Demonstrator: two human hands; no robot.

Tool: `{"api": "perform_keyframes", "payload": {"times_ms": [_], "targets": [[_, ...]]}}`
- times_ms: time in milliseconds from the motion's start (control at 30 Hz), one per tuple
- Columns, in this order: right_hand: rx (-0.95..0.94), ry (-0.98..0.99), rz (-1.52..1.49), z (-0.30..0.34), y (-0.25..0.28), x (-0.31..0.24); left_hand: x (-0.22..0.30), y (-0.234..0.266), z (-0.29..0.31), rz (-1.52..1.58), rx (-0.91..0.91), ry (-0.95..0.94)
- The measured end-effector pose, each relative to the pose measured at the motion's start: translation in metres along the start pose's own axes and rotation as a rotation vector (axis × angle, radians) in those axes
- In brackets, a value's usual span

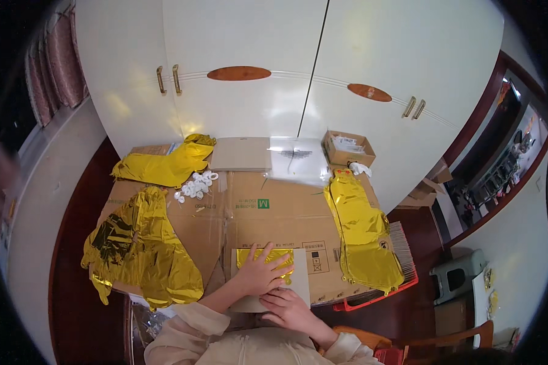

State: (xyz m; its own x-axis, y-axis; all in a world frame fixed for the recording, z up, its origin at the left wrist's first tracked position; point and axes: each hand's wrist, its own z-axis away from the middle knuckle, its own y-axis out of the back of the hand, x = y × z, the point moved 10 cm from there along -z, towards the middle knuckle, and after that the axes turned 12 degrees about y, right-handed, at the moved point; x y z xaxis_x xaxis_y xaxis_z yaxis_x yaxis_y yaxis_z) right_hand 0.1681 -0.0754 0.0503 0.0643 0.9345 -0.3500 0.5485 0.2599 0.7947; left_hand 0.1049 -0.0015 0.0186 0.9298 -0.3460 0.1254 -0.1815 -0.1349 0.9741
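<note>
A crumpled gold foil heap [143, 249] lies at the left of the cardboard-covered table [274, 213]. At centre the left hand [259, 275] presses, fingers spread flat, on a folded gold foil balloon [265, 258] on a stiff grey card [298, 283], while the right hand [289, 307], loosely curled and holding nothing, rests on the card's near edge. This looks like flattening the shiny, crinkly foil against the card, which calls for even pressure; another foil balloon [362, 234] lies right.

A folded gold foil balloon [265, 258] lay flat on a pale grey card sheet [300, 281] at the near edge of the cardboard-covered table, its crinkled shiny surface partly covered, the card's near-left part hidden.
</note>
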Motion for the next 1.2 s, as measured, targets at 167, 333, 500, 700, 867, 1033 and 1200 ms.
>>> {"api": "perform_keyframes", "payload": {"times_ms": [167, 333, 500, 700, 867, 1033, 1200], "targets": [[0.175, -0.354, 0.035, 0.024, 0.039, 0.096, 0.001, -0.004, 0.000, -0.047, -0.013, 0.000], [0.174, -0.322, 0.190, 0.011, 0.057, 0.120, 0.000, -0.002, 0.001, -0.035, 0.031, 0.000], [-0.042, -0.287, 0.095, 0.008, 0.055, 0.092, -0.004, 0.011, -0.001, 0.026, 0.046, 0.034], [-0.292, -0.150, 0.149, 0.033, 0.039, 0.045, -0.026, 0.041, -0.015, 0.044, -0.072, 0.118], [-0.363, -0.158, 0.195, 0.048, 0.028, 0.035, -0.061, 0.050, -0.046, 0.171, -0.125, 0.206], [-0.344, -0.130, 0.232, 0.053, 0.025, 0.032, -0.088, 0.053, -0.064, 0.298, -0.151, 0.386], [-0.308, -0.075, 0.227, 0.057, 0.024, 0.031, -0.110, 0.044, -0.073, 0.448, -0.131, 0.417]]}}
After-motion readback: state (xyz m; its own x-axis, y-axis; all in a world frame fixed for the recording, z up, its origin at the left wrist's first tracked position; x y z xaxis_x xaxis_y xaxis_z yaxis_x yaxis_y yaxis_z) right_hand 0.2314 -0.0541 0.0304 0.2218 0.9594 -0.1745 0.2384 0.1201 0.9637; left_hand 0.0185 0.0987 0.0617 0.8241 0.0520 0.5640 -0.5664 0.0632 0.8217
